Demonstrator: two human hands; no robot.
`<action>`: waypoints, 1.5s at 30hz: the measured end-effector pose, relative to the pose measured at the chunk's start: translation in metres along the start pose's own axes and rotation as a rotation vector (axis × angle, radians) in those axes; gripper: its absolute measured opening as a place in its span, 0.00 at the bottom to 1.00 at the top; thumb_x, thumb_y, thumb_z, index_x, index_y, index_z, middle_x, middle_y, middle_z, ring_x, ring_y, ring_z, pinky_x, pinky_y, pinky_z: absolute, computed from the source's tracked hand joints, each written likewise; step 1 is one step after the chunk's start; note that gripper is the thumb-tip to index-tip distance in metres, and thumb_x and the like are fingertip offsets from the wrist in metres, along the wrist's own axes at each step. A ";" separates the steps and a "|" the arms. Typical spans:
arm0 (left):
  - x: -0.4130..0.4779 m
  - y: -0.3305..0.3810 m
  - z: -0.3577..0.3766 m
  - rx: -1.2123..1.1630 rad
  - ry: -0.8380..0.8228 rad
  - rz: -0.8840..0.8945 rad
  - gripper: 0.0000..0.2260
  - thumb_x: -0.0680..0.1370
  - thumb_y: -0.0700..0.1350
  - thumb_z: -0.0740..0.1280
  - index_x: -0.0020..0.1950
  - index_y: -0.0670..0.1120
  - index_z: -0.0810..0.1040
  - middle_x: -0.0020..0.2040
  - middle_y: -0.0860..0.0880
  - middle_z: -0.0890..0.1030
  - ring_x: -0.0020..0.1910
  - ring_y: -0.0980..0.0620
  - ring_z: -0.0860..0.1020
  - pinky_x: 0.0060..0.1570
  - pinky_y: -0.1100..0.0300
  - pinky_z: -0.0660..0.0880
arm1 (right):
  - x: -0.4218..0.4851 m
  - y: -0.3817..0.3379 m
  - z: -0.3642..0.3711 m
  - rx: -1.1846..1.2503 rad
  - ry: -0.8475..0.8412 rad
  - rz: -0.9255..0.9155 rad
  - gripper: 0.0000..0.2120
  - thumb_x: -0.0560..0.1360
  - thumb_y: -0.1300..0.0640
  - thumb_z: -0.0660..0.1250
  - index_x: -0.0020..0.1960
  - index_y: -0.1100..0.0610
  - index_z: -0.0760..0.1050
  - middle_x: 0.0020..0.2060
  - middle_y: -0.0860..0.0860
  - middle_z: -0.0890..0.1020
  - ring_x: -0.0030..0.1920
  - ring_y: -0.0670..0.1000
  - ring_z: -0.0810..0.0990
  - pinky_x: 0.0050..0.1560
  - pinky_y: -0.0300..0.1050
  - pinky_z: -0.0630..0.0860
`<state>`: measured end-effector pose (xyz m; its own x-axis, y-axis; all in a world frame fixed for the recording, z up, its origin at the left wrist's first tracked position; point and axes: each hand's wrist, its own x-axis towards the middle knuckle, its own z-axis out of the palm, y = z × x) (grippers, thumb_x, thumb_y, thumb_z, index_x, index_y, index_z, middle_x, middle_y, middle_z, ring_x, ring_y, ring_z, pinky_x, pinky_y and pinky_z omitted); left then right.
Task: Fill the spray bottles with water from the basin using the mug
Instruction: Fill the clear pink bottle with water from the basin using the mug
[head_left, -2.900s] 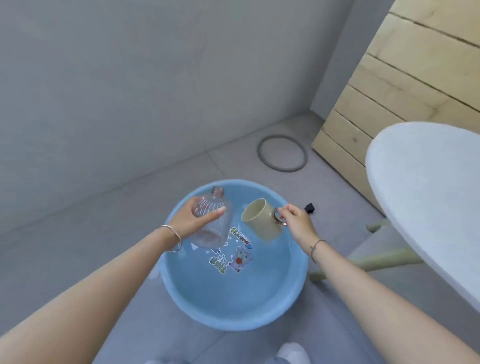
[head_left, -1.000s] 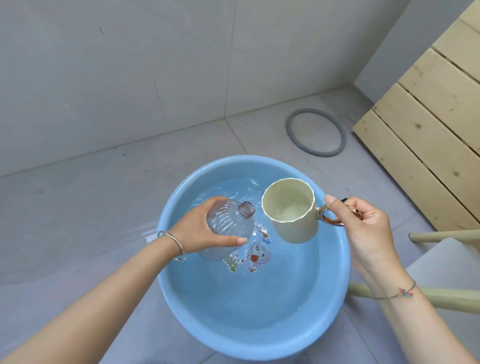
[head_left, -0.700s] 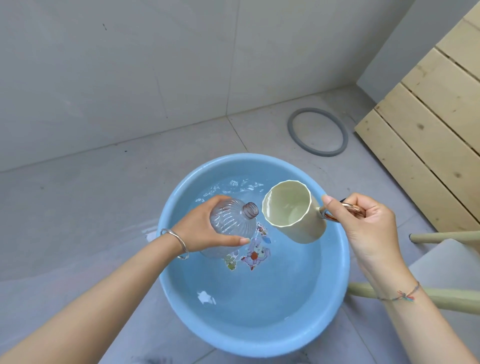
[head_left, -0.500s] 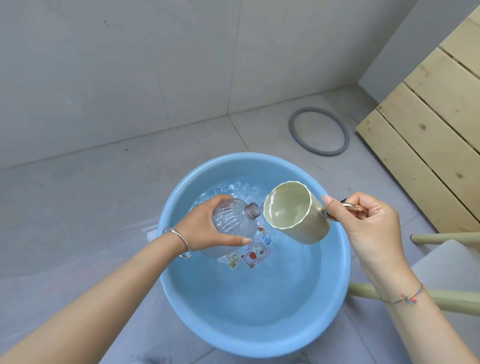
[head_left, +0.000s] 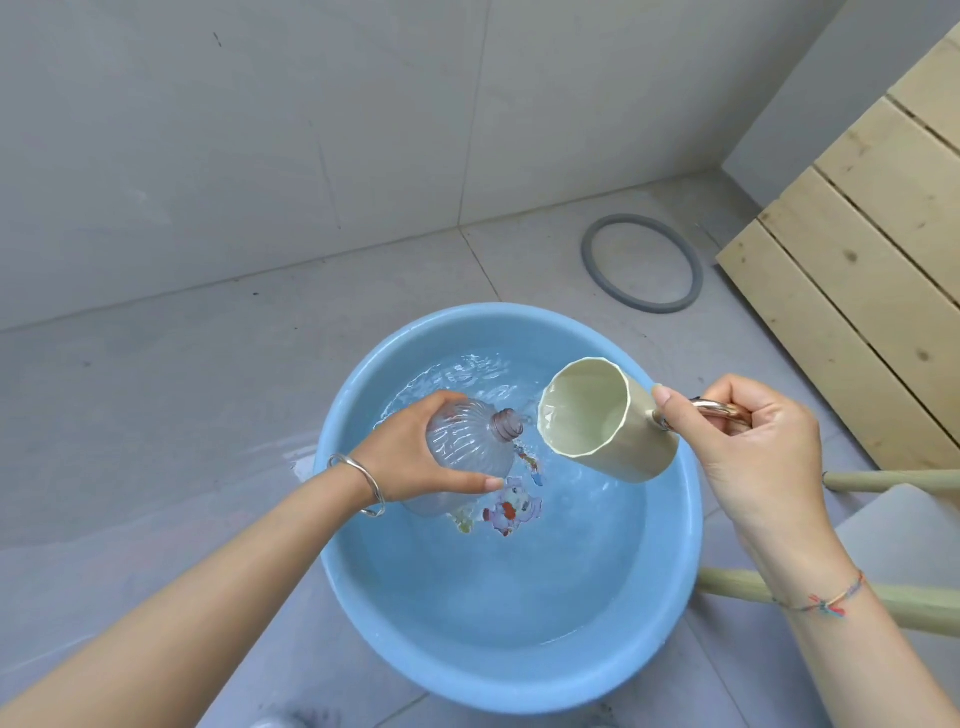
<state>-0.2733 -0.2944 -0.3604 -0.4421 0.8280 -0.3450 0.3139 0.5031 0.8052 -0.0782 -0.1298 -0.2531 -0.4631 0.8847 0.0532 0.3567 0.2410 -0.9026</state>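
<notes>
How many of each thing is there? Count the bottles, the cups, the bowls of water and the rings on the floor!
Bottles: 1, the clear bottle held in the left hand
Cups: 1, the cream mug held in the right hand
Bowls of water: 1, the blue basin
Rings on the floor: 1, the grey ring
Total: 4

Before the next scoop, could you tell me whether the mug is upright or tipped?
Tipped: the mug, held by its handle in the right hand, lies almost sideways, mouth toward the bottle.

Bottle (head_left: 467, 447) left of mug (head_left: 602, 421), over basin (head_left: 343, 519).
</notes>
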 end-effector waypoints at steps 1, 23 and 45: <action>0.000 0.001 0.000 0.002 0.003 0.002 0.39 0.58 0.63 0.80 0.65 0.58 0.69 0.59 0.64 0.75 0.58 0.64 0.74 0.60 0.67 0.67 | -0.001 -0.001 0.000 -0.012 -0.001 -0.008 0.21 0.69 0.56 0.76 0.29 0.62 0.65 0.29 0.64 0.71 0.28 0.47 0.62 0.27 0.38 0.58; 0.001 0.003 0.010 -0.018 -0.021 -0.029 0.40 0.51 0.71 0.74 0.60 0.62 0.69 0.56 0.64 0.77 0.56 0.64 0.76 0.58 0.64 0.71 | -0.001 -0.001 -0.002 -0.152 0.002 -0.142 0.20 0.68 0.57 0.76 0.30 0.62 0.66 0.24 0.47 0.66 0.28 0.45 0.62 0.29 0.37 0.59; -0.003 0.006 0.013 -0.012 -0.037 -0.029 0.33 0.61 0.60 0.80 0.60 0.61 0.68 0.55 0.64 0.76 0.54 0.64 0.75 0.55 0.68 0.68 | -0.006 -0.003 0.005 -0.205 -0.044 -0.267 0.20 0.69 0.57 0.76 0.29 0.56 0.65 0.28 0.48 0.69 0.32 0.48 0.67 0.35 0.38 0.64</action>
<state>-0.2589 -0.2901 -0.3607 -0.4194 0.8216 -0.3862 0.2908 0.5246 0.8002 -0.0802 -0.1375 -0.2529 -0.5952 0.7624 0.2539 0.3717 0.5413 -0.7542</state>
